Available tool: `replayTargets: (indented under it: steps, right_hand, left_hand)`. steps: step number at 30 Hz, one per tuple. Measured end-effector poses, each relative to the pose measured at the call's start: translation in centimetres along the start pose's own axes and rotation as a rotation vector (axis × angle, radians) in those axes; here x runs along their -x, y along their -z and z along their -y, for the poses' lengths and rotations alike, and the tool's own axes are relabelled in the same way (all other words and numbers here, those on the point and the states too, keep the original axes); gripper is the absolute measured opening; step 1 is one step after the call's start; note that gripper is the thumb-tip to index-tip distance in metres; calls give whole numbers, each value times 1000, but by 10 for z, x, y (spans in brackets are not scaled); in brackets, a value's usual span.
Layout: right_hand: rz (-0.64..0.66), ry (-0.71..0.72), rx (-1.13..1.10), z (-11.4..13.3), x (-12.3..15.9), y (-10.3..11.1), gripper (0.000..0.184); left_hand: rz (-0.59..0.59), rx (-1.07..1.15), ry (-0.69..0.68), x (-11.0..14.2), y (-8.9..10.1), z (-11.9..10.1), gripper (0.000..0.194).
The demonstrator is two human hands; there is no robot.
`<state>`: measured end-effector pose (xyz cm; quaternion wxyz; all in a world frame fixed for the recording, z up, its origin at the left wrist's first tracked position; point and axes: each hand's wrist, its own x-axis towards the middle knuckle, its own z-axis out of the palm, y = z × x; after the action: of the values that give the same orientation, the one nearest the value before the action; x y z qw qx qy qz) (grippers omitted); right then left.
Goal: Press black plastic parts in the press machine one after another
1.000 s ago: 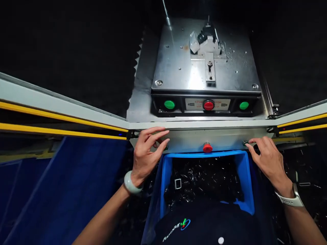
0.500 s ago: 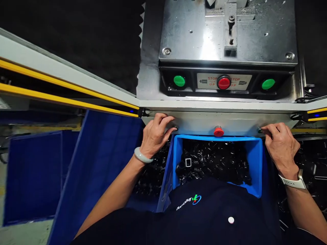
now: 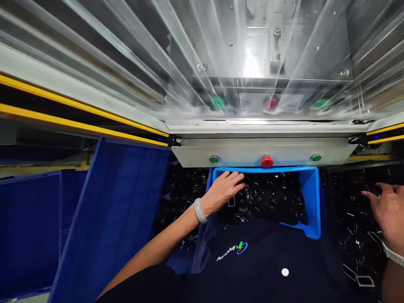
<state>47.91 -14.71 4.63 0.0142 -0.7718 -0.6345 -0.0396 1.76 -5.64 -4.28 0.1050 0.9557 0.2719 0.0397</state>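
Observation:
My left hand [image 3: 223,190], with a pale bangle at the wrist, hovers over the left part of a bright blue bin [image 3: 311,202]. Its fingers are loosely stretched and hold nothing I can see. In the bin lie many small glossy black parts [image 3: 268,198]. At the right edge of the view, my right hand [image 3: 390,212] is over another heap of black parts [image 3: 353,223], thumb and fingers apart. Whether its fingertips touch any part is unclear. Two green buttons, one on the left [image 3: 213,159] and one on the right [image 3: 316,157], show uncovered on the machine's front panel [image 3: 240,150].
A red mushroom button [image 3: 267,160] sits between the green ones. Behind a streaked see-through guard [image 3: 186,54] is a metal plate with a fixture [image 3: 276,46]. Yellow-striped bars [image 3: 82,109] flank the opening. A dark blue panel [image 3: 110,210] leans at left.
Both hands have left the green panel buttons. My left hand moved right over the bin; my right hand moved right and down to the other heap. A transparent guard now covers the metal plate.

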Motion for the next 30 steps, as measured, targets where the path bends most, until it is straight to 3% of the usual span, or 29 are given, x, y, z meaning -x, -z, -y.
replayTargets:
  steps: [3,7,9,12,16,19,21,24,27,30]
  right_hand:
    - [-48,73,90,46,7,-8,47]
    - [170,395,-121,123,9,-53,24]
    - [244,443,-73,144,11,-76,21]
    - [265,443,-30,148,13,-93,26]
    - [242,407,-112,137,8,-78,29]
    - [271,329,-460,137,2,-51,28]
    - [322,259,-697,143,-2,-32,27]
    - [403,189,-892,155,-7,-11,30]
    - [355,170,-1007,170,-9,-1,24]
    - [305,132,-1103,188,-11,2,29]
  left_hand:
    - [0,69,58,-1,0,1,23]
    - [-205,377,241,-1,15,-7,18]
    - [-299,603,335,-2,22,-14,13]
    - [-375,862,476,-4,24,-24,9]
    - [-399,1051,666,-8,16,-34,11]
    - [-462,1132,717,-16,13,-41,17]
    - [-499,1179,724,-23,14,-45,22]
    - [-456,1234,738,-29,17,-49,29]
    - [-384,1319,774,-32,18,-51,37]
    - [-405,1332,767,-35,19,-54,44]
